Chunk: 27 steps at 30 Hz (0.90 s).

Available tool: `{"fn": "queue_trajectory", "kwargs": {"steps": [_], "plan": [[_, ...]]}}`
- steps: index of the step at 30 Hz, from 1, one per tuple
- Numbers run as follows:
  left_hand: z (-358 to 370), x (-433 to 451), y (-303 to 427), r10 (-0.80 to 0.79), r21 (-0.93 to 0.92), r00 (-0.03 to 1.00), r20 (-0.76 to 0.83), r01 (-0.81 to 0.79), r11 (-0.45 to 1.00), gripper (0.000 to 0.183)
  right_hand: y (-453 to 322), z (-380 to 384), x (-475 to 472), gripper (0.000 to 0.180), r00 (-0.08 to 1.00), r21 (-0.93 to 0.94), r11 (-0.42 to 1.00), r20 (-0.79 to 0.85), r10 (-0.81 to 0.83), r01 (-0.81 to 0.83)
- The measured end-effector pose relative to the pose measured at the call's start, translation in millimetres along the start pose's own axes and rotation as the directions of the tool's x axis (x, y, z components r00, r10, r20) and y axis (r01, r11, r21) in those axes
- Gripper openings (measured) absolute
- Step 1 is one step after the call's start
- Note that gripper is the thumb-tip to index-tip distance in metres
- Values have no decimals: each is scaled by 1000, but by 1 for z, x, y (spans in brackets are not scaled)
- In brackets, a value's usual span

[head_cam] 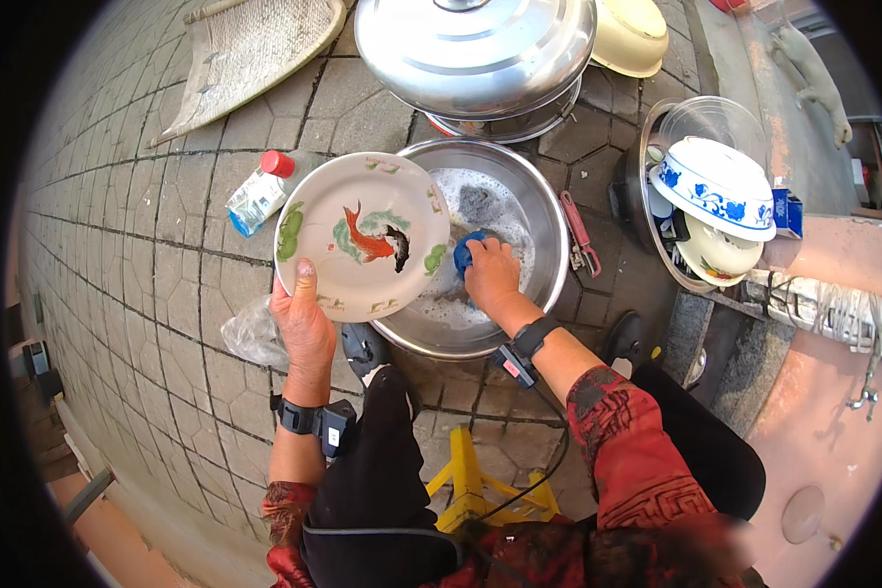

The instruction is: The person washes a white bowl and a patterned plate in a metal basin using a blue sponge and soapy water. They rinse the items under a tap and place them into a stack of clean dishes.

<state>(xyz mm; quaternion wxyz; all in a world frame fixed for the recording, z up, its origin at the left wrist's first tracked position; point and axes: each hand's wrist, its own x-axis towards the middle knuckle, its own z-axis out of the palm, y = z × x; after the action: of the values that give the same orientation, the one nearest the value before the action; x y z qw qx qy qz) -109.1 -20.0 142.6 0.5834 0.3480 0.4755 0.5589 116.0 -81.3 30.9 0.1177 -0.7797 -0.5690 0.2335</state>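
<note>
My left hand (pixel 303 323) grips the lower left rim of a white plate (pixel 316 198) painted with a red and a black fish, thumb on its face. The plate is tilted towards me and overlaps the left side of a stainless steel basin (pixel 551 294). Inside the basin is foamy water (pixel 441 187) with a grey scouring pad (pixel 478 203) in it. Over the water, just right of the plate, my right hand (pixel 494 275) clutches a blue cloth (pixel 468 253). Whether the cloth touches the plate I cannot tell.
Left of the plate lies a red-capped plastic bottle (pixel 261 195), with a clear plastic bag (pixel 253 334) below. A pink-handled peeler (pixel 579 228) lies right of the basin. A large lidded steel pot (pixel 478 66) stands beyond. At right, a tub (pixel 658 242) holds stacked bowls (pixel 716 184).
</note>
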Motion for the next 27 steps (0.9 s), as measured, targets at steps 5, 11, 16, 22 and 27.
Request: {"fn": "queue_trajectory", "kwargs": {"steps": [5, 11, 16, 22, 27], "plan": [[4, 4, 36, 7, 75, 997, 77, -13, 997, 32, -7, -46, 12, 55, 1000, 399, 917, 31, -3, -9], [16, -1, 78, 27, 92, 992, 125, -39, 995, 32, -24, -88, 15, 56, 980, 797, 585, 199, -22, -148], [37, -4, 114, 70, 142, 969, 237, -106, 984, 31, -32, -119, 7, 50, 981, 825, 558, 167, -94, -87], [62, -3, 157, 141, 188, 929, 343, -215, 958, 30, -41, -151, -2, 43, 993, 824, 567, 74, -90, -10], [75, -2, 179, 156, 182, 900, 407, -248, 951, 30, -45, -184, -18, 42, 996, 796, 602, -12, -85, 61]]}}
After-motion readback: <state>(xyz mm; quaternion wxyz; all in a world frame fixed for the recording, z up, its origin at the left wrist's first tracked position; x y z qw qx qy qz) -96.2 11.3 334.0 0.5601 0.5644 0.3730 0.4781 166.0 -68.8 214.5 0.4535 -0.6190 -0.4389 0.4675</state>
